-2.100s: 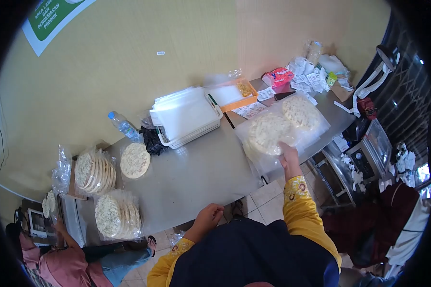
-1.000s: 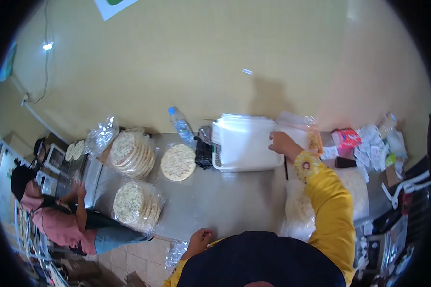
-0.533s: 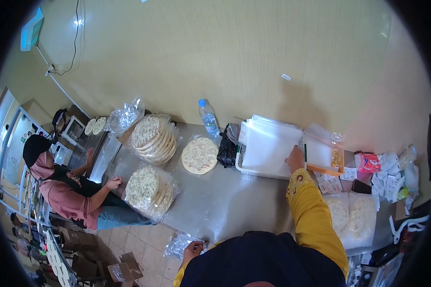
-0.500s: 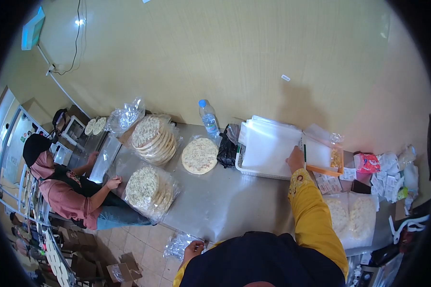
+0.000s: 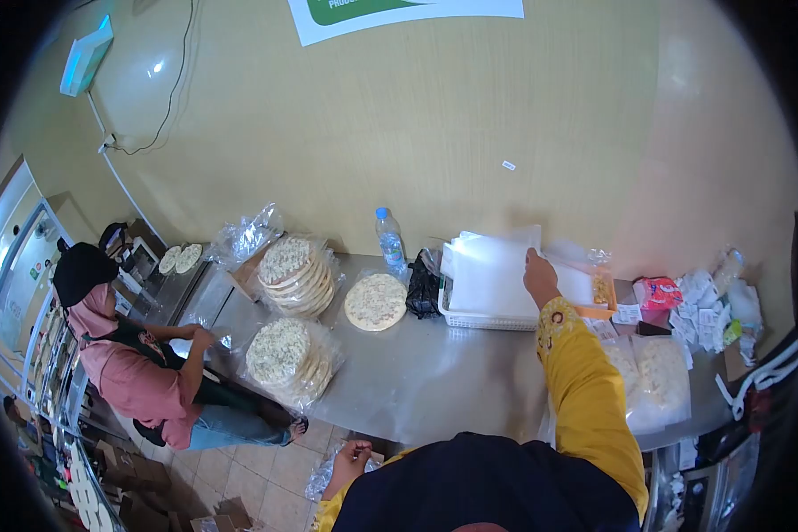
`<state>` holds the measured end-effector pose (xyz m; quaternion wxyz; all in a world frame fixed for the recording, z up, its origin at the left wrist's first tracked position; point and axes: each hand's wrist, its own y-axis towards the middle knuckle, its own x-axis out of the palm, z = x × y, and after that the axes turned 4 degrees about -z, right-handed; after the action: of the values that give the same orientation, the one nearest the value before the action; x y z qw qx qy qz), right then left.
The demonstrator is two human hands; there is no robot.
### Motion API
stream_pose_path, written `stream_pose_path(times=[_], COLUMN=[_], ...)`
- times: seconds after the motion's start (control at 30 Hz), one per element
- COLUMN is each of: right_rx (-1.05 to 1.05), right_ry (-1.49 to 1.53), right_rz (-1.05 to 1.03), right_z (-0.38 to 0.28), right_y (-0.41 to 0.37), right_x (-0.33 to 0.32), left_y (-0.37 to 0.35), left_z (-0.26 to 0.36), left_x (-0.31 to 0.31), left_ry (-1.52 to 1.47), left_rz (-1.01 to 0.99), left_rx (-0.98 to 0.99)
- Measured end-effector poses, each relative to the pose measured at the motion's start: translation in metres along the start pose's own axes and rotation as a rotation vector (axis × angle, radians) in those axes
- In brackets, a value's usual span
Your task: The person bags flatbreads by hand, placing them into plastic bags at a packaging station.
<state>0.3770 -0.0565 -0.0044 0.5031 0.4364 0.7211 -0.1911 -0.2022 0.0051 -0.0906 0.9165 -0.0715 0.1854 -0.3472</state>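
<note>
My right hand (image 5: 542, 280) pinches the edge of a white paper sheet (image 5: 498, 270), partly raised from a stack in a white plastic basket (image 5: 492, 321) by the wall. Low in front of the table, my left hand (image 5: 351, 463) has its fingers curled together; whether anything is in them is hidden. Clear plastic bags (image 5: 321, 479) lie behind and below that hand. Left of the basket, a single round flat pizza base (image 5: 375, 302), speckled on top, rests on the steel table (image 5: 434, 381).
Two bagged stacks of topped bases (image 5: 285, 259) (image 5: 277, 351) occupy the table's left part. A water bottle (image 5: 389, 239) and black bag (image 5: 423, 288) stand near the wall. An orange tray (image 5: 601, 312), packed bags (image 5: 661, 381) and papers lie right. A co-worker (image 5: 142, 372) stands left.
My right hand has risen slightly from the basket, lifting the paper's edge. My left hand has shifted a little. The co-worker's hands have come together, and my view has tilted up.
</note>
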Motion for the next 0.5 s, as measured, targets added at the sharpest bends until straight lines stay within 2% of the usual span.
stream_pose_path(times=[0.07, 0.17, 0.23, 0.3, 0.4, 0.43, 0.5], right_rx=[-0.193, -0.437, -0.560, -0.761, -0.843, -0.858, -1.089], right_ry=[-0.027, 0.049, 0.097, 0.090, -0.032, -0.078, -0.004], right_rz=[0.000, 0.027, -0.084, -0.274, -0.769, -0.943, -0.987], right_z=[-0.021, -0.096, -0.130, -0.165, -0.222, -0.237, -0.247], right_y=[-0.016, -0.081, -0.117, -0.164, -0.254, -0.278, -0.315], right_x=[-0.013, -0.049, -0.035, -0.024, -0.034, -0.034, -0.023], left_y=[-0.003, 0.000, -0.001, -0.007, -0.021, -0.027, -0.039], left_z=[0.018, 0.023, 0.035, 0.061, 0.092, 0.100, 0.109], left_x=[-0.008, -0.020, -0.024, -0.032, -0.039, -0.045, -0.054], left_ry=[0.008, -0.083, -0.054, 0.068, 0.322, 0.396, 0.543], left_rz=[-0.030, -0.132, -0.141, -0.139, 0.029, -0.012, -0.101], left_rx=[0.049, 0.166, 0.239, 0.242, 0.674, 0.692, 0.725])
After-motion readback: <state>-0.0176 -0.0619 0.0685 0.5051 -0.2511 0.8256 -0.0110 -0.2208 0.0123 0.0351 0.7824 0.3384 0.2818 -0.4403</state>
